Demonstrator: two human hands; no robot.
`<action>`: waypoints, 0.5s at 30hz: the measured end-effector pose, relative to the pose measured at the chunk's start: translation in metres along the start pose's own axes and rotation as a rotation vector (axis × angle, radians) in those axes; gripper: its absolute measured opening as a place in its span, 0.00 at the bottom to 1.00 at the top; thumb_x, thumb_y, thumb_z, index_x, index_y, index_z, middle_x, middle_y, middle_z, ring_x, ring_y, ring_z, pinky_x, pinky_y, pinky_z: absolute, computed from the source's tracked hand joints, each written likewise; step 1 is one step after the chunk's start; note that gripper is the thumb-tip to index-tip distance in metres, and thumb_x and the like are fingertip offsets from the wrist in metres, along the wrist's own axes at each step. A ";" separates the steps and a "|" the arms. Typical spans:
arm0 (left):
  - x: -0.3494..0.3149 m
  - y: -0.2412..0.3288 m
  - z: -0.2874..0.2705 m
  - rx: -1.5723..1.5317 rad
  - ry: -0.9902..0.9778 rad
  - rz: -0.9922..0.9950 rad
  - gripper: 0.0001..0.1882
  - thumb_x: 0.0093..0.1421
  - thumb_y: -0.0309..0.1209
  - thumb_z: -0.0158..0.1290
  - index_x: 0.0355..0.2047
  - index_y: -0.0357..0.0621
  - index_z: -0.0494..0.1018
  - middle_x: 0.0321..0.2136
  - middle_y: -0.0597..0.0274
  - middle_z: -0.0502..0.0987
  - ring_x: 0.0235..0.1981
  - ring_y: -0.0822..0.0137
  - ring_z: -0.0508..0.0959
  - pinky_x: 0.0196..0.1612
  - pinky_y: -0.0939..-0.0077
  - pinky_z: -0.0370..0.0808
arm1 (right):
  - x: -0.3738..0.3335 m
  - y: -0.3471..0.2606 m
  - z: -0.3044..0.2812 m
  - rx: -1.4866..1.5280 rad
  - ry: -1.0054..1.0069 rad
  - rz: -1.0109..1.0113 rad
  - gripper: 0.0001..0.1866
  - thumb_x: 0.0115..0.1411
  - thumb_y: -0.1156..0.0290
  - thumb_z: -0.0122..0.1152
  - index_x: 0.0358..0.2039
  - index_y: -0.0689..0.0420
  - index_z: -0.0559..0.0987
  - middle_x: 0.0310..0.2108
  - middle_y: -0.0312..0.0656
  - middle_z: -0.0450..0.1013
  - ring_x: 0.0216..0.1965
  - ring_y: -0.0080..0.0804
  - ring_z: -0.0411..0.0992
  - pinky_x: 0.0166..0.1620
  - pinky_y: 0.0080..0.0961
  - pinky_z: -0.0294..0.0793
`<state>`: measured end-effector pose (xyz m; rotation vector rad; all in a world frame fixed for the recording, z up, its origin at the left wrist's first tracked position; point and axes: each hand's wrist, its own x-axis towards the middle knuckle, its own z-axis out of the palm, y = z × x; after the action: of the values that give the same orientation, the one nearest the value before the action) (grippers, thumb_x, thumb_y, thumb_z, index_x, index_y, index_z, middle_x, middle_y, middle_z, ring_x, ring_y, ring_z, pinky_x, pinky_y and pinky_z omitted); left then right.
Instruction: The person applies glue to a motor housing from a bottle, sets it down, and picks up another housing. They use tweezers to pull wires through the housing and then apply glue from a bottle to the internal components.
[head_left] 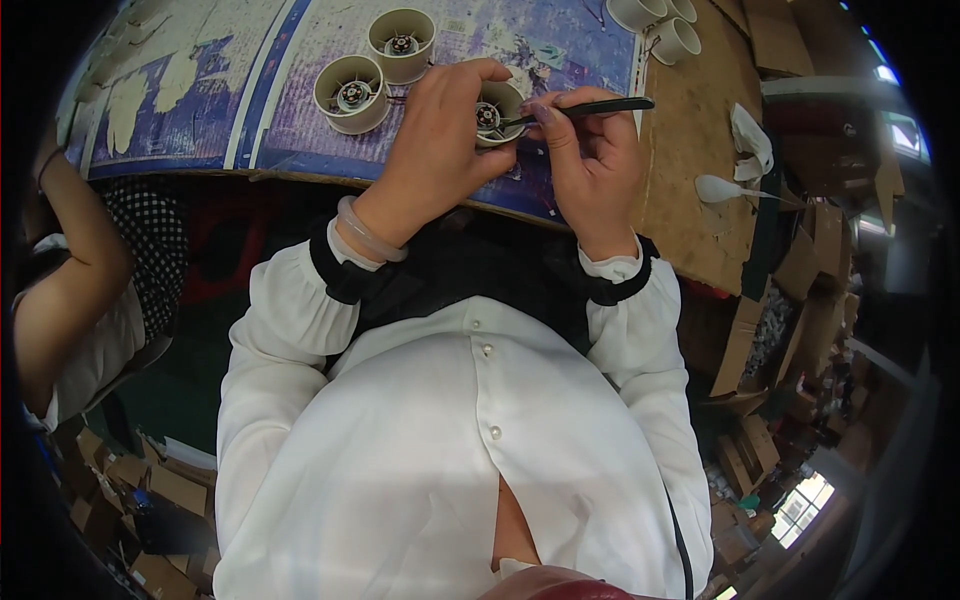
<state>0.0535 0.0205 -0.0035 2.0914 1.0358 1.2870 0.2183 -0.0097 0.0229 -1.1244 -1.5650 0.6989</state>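
My left hand [440,140] is wrapped round a small cream cup-shaped housing [497,140] near the table's front edge, tilted so its mouth faces me. Inside the housing sits a small round motor [488,115] held by thin ribs. Between the thumb and fingers of my right hand [595,160] is a slim black tweezers-like tool [615,105]; its thin tip reaches into the housing's mouth beside the motor. Left of my hands stand two more such housings, one nearer [352,118] and one farther [400,68], each with a motor in it.
Worn blue and white sheeting [300,100] covers much of the table, with bare brown board [690,180] at the right. More cream housings [672,42] stand at the far right. A white squeeze bottle [718,189] lies near the right edge. Another person's arm [85,240] is at the left.
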 end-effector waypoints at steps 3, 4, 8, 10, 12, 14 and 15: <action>0.000 -0.001 0.000 -0.004 0.003 0.002 0.33 0.40 0.24 0.65 0.49 0.42 0.67 0.44 0.54 0.73 0.48 0.51 0.72 0.53 0.61 0.67 | 0.001 0.000 0.002 0.000 0.012 0.003 0.08 0.65 0.79 0.56 0.42 0.62 0.70 0.39 0.45 0.76 0.39 0.27 0.77 0.41 0.20 0.79; 0.000 -0.001 0.001 -0.002 0.003 0.007 0.33 0.40 0.24 0.65 0.49 0.42 0.67 0.44 0.54 0.73 0.48 0.51 0.72 0.53 0.61 0.67 | 0.001 0.000 0.003 0.011 0.026 0.000 0.08 0.65 0.79 0.57 0.42 0.62 0.70 0.38 0.45 0.76 0.38 0.26 0.77 0.40 0.19 0.79; -0.002 -0.001 0.001 0.016 0.007 0.014 0.34 0.40 0.24 0.65 0.50 0.42 0.66 0.44 0.54 0.73 0.48 0.51 0.71 0.53 0.61 0.67 | 0.000 0.000 0.006 0.009 0.069 0.041 0.08 0.64 0.78 0.58 0.42 0.62 0.70 0.36 0.43 0.77 0.35 0.23 0.77 0.38 0.17 0.77; -0.003 0.000 0.001 0.044 0.011 0.010 0.34 0.40 0.24 0.65 0.50 0.41 0.66 0.45 0.54 0.72 0.49 0.50 0.71 0.53 0.61 0.67 | 0.000 -0.001 0.008 0.002 0.084 0.062 0.08 0.64 0.77 0.59 0.41 0.62 0.71 0.36 0.43 0.77 0.34 0.22 0.76 0.37 0.16 0.77; -0.003 0.000 0.002 0.056 0.018 0.017 0.34 0.40 0.24 0.65 0.50 0.41 0.66 0.45 0.54 0.72 0.49 0.50 0.71 0.53 0.61 0.67 | 0.000 -0.002 0.012 -0.040 0.129 0.058 0.07 0.64 0.77 0.59 0.41 0.61 0.71 0.35 0.42 0.77 0.33 0.21 0.76 0.36 0.15 0.76; -0.004 0.001 0.003 0.080 0.033 0.032 0.34 0.40 0.24 0.65 0.50 0.41 0.65 0.45 0.53 0.72 0.48 0.50 0.70 0.52 0.61 0.67 | 0.000 -0.003 0.012 -0.062 0.153 0.057 0.07 0.64 0.77 0.60 0.40 0.61 0.71 0.34 0.42 0.78 0.32 0.20 0.76 0.35 0.14 0.76; -0.004 0.001 0.003 0.081 0.034 0.032 0.34 0.40 0.24 0.65 0.50 0.41 0.65 0.45 0.53 0.72 0.48 0.50 0.70 0.52 0.61 0.67 | 0.001 -0.003 0.012 -0.082 0.139 0.047 0.07 0.64 0.77 0.59 0.40 0.62 0.71 0.35 0.42 0.78 0.32 0.21 0.76 0.35 0.15 0.76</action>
<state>0.0550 0.0166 -0.0066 2.1611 1.0894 1.3211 0.2055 -0.0087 0.0225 -1.2474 -1.4644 0.5790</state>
